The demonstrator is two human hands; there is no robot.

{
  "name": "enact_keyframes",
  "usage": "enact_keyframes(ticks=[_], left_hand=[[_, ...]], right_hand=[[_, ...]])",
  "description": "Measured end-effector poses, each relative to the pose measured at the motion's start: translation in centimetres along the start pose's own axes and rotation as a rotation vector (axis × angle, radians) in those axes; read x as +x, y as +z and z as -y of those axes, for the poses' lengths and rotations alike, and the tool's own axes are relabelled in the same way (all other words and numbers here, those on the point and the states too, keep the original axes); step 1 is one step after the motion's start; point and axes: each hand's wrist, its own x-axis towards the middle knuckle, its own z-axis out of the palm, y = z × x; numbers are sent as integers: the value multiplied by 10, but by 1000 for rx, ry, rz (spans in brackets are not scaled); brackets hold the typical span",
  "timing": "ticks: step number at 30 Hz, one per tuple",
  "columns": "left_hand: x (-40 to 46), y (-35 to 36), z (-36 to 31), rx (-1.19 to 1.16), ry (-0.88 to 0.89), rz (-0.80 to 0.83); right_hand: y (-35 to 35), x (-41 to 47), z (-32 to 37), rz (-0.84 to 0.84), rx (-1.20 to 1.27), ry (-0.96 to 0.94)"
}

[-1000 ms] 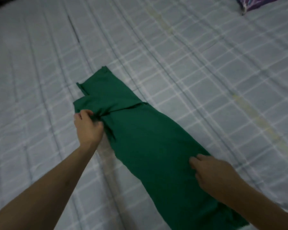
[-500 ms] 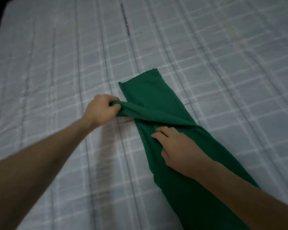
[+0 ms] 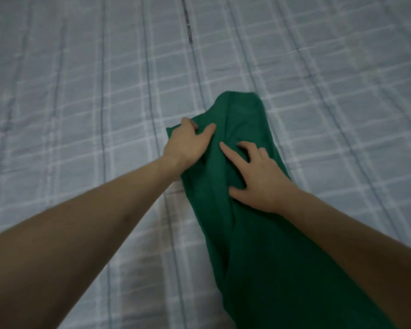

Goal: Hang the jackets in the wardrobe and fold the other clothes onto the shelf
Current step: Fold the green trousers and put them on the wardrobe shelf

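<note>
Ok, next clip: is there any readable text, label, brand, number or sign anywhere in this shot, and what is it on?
None can be read.
Green garment: plain fabric, no tag, print or logo showing.
Checked bedsheet: only a grid pattern and a dark streak near the top, no lettering.
Left hand and right hand rest on the garment and may cover a small part of it.

Bedsheet (image 3: 81, 115) open all round green garment (image 3: 247, 233); no obstacles.

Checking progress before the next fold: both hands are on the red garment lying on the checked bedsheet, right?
Not quite: the garment is dark green, not red. The head view shows the left hand and right hand both on it, on the pale checked bedsheet.
</note>
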Motion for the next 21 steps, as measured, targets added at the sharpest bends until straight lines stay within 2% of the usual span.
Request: enact_keyframes(ticks=[4, 8, 10, 15, 18, 19, 21], left_hand=[[-13, 7, 0, -107, 84, -50], [-18, -10, -3, -367, 57, -206], [-20, -21, 4, -319, 92, -279], [-18, -28, 31, -116, -2, -255], [-26, -17, 28, -210, -36, -277], [-35, -14, 26, -238, 10, -304], [-61, -5, 29, -144, 174, -424]], right_hand=[[10, -12, 16, 18, -135, -47], [10, -29, 14, -127, -28, -61], [11, -41, 12, -154, -31, -84], [25, -60, 12, 2, -78, -142], [14, -73, 27, -142, 20, -91], [12, -83, 33, -215, 61, -68], [15, -112, 44, -334, 117, -22]])
